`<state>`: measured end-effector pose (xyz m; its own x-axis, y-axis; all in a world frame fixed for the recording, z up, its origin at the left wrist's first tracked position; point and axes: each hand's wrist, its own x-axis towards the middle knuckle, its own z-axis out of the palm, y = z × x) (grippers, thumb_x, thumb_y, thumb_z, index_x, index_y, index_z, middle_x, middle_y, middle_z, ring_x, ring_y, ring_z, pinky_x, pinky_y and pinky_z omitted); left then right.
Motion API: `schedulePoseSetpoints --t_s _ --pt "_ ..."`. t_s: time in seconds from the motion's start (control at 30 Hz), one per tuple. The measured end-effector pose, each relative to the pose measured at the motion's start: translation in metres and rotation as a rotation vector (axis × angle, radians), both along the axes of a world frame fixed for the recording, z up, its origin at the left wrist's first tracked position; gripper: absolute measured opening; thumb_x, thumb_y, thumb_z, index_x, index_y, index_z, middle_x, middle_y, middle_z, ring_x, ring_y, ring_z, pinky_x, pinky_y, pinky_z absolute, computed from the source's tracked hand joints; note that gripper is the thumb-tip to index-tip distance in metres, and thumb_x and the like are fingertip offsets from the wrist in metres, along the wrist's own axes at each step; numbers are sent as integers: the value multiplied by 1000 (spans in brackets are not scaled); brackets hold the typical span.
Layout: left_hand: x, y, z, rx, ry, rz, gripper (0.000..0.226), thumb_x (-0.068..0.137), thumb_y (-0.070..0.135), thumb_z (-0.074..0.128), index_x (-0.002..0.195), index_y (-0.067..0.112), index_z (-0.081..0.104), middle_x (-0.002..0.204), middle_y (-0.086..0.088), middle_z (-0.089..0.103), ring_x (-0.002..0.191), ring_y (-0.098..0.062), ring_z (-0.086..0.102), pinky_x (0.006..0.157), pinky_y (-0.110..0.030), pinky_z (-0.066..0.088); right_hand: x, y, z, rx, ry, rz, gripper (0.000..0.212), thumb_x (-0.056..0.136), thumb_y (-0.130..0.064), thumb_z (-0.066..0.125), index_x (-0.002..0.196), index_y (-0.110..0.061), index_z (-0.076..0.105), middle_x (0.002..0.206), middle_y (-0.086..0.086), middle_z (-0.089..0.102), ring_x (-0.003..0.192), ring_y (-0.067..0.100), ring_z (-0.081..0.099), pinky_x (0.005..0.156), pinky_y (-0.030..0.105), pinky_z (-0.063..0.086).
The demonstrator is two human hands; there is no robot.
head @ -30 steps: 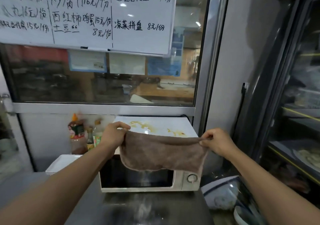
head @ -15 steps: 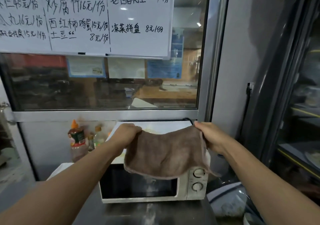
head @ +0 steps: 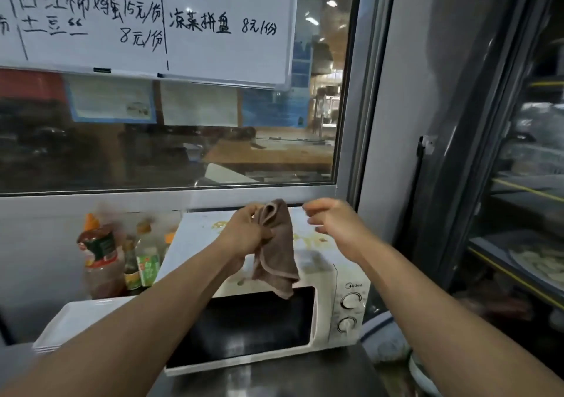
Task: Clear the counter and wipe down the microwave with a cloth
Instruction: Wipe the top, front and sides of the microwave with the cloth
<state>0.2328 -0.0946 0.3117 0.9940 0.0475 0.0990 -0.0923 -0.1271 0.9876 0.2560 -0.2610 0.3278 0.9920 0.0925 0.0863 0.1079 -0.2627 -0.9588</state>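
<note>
Above the microwave (head: 274,314), we are gripping one brown cloth (head: 276,250) in our left hand (head: 245,238), its bunched folds hanging down toward the dark door. Our right hand (head: 334,225) is hovering just right of the cloth, fingers loosely spread and holding nothing. Left of the microwave, three bottles (head: 102,259) are standing behind one stack of white trays (head: 76,320).

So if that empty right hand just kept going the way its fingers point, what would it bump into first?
Probably the brown cloth bunched in the left hand; the right hand points leftward at it, though depth is unclear.
</note>
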Motion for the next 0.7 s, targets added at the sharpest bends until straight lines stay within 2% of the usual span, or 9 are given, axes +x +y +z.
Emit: schedulePoseSetpoints --t_s 0.07,0.13,0.2,0.27,0.33,0.47,0.57,0.67,0.7 --pt "4 2 0 -78 19 -57 30 83 -12 47 83 17 52 76 -5 56 67 -18 53 58 -26 42 4 -7 -12 -32 143 -80 35 90 -21 60 124 -14 52 121 6 53 108 22 54 86 31 41" --pt "8 0 2 -172 41 -136 29 86 -10 46 88 18 54 80 -3 60 72 -18 57 62 -27 44 2 -14 -23 102 396 67 37 89 -35 60 120 -16 54 116 10 56 103 24 56 86 33 42" --pt "15 -4 0 -202 60 -211 29 87 -7 46 94 19 56 85 -2 63 76 -19 60 64 -29 47 0 -19 -34 269 445 167 30 91 -25 57 117 -10 59 109 11 61 97 24 59 82 32 48" --pt "24 -8 -6 -140 97 -233 24 89 -2 50 94 20 56 82 -2 65 71 -17 61 61 -27 49 8 -25 -43 348 346 70 37 89 -5 54 126 -3 52 115 15 60 99 24 60 79 32 50" --pt "33 -13 -14 -44 167 -194 15 88 3 57 85 17 55 75 -5 62 58 -14 59 52 -24 49 13 -35 -49 120 189 -172 46 86 -2 57 128 -12 42 117 12 56 100 25 58 78 34 51" --pt "50 -35 -41 95 273 -195 26 83 5 68 65 12 49 61 -9 55 42 -12 53 39 -17 45 28 -61 -64 -388 -61 -270 22 87 -6 55 97 -25 49 95 -3 55 85 14 54 66 24 45" --pt "64 -54 -49 103 294 -219 24 83 4 67 63 9 54 69 -12 57 51 -16 54 41 -18 47 51 -73 -67 -486 -219 -302 25 86 -1 54 80 -23 60 92 -6 62 86 12 56 69 17 42" --pt "85 -61 -49 271 224 -134 7 81 6 66 86 9 65 86 -10 62 70 -19 59 54 -24 49 85 -82 -77 -702 -263 -308 21 88 -6 55 101 -16 68 113 7 59 104 21 57 92 31 46" --pt "94 -59 -51 389 180 -85 17 81 9 67 98 10 65 95 -6 62 81 -21 61 64 -27 50 96 -85 -83 -807 -235 -315 23 89 -13 56 110 -17 66 119 10 54 110 26 52 95 35 45"
